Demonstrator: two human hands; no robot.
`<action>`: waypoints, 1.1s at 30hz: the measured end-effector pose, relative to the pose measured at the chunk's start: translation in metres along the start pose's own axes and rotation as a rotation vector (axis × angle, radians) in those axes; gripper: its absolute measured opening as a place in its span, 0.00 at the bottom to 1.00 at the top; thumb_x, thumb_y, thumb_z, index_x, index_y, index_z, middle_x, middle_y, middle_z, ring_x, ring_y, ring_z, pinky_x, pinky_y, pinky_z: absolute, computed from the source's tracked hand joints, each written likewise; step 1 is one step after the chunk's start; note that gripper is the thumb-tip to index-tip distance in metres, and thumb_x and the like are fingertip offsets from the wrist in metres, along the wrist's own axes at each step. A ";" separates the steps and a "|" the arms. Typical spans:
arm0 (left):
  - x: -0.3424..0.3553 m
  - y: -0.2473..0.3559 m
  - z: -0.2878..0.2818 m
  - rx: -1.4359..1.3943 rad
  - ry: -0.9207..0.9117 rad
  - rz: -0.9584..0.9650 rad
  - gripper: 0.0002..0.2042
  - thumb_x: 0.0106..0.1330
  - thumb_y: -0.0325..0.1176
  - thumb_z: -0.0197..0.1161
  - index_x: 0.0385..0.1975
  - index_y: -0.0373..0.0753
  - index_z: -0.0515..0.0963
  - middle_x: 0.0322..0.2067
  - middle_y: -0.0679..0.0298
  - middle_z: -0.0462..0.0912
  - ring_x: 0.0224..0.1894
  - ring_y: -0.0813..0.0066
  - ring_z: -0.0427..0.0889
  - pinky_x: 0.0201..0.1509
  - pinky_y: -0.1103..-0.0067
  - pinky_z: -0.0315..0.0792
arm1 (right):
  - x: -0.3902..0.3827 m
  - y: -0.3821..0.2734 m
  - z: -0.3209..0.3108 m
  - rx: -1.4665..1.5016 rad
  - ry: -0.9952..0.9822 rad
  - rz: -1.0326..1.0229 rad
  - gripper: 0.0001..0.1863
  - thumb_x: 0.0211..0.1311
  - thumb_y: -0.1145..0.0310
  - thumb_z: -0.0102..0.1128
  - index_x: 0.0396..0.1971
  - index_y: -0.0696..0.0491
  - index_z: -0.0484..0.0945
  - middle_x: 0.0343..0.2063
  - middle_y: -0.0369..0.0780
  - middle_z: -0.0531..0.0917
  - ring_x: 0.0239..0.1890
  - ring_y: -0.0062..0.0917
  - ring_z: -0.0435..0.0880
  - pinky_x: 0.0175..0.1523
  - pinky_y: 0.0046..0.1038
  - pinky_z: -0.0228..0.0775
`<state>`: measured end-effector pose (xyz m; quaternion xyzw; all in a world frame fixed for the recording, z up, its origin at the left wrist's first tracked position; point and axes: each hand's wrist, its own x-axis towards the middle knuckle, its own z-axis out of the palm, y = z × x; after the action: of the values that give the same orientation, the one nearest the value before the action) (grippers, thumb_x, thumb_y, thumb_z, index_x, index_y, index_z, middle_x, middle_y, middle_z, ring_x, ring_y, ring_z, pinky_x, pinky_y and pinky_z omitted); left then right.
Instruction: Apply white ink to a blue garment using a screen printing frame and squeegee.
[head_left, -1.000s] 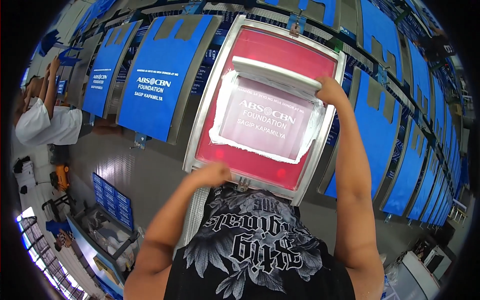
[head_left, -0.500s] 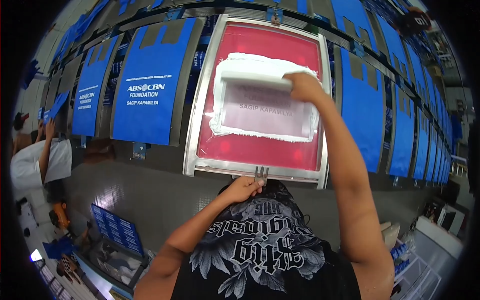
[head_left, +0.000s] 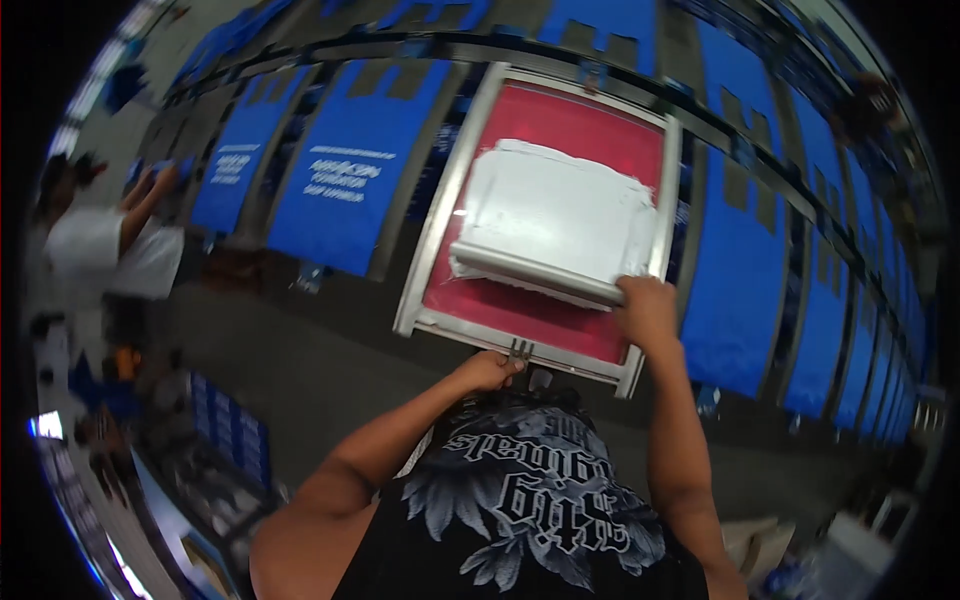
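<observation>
Currently gripping (right hand) one squeegee crosswise on one screen-printing frame; pinching (left hand) its near-edge bracket.

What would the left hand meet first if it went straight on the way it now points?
The left hand holds the pronged metal bracket; beyond that, it would probably meet the silver screen-printing frame's near rail first, though the blur leaves depth unclear.
</observation>
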<state>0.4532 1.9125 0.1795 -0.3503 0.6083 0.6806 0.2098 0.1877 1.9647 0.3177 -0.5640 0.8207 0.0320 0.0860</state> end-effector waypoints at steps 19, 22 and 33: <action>0.016 0.009 -0.150 -0.147 0.825 0.313 0.21 0.71 0.41 0.49 0.55 0.31 0.69 0.46 0.55 0.78 0.47 0.71 0.75 0.51 0.78 0.68 | 0.007 0.084 0.047 1.272 0.024 0.414 0.20 0.45 0.67 0.70 0.39 0.60 0.80 0.32 0.39 0.83 0.36 0.21 0.78 0.42 0.24 0.70; -0.007 0.029 -0.129 -0.257 0.837 0.400 0.22 0.71 0.40 0.49 0.57 0.30 0.67 0.46 0.55 0.78 0.47 0.73 0.75 0.51 0.78 0.68 | -0.002 0.099 0.029 1.300 0.039 0.372 0.20 0.46 0.68 0.69 0.40 0.59 0.80 0.32 0.38 0.83 0.36 0.21 0.78 0.42 0.23 0.70; 0.112 0.178 0.121 -0.211 0.626 0.560 0.26 0.66 0.43 0.57 0.57 0.28 0.67 0.50 0.48 0.76 0.53 0.66 0.75 0.56 0.76 0.66 | -0.185 0.361 -0.036 1.217 0.259 0.541 0.16 0.43 0.74 0.66 0.37 0.60 0.81 0.31 0.37 0.82 0.37 0.20 0.78 0.46 0.23 0.69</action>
<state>0.2252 1.9838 0.2202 -0.3808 0.6414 0.6306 -0.2144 -0.0875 2.2598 0.3695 -0.1892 0.8084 -0.4830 0.2782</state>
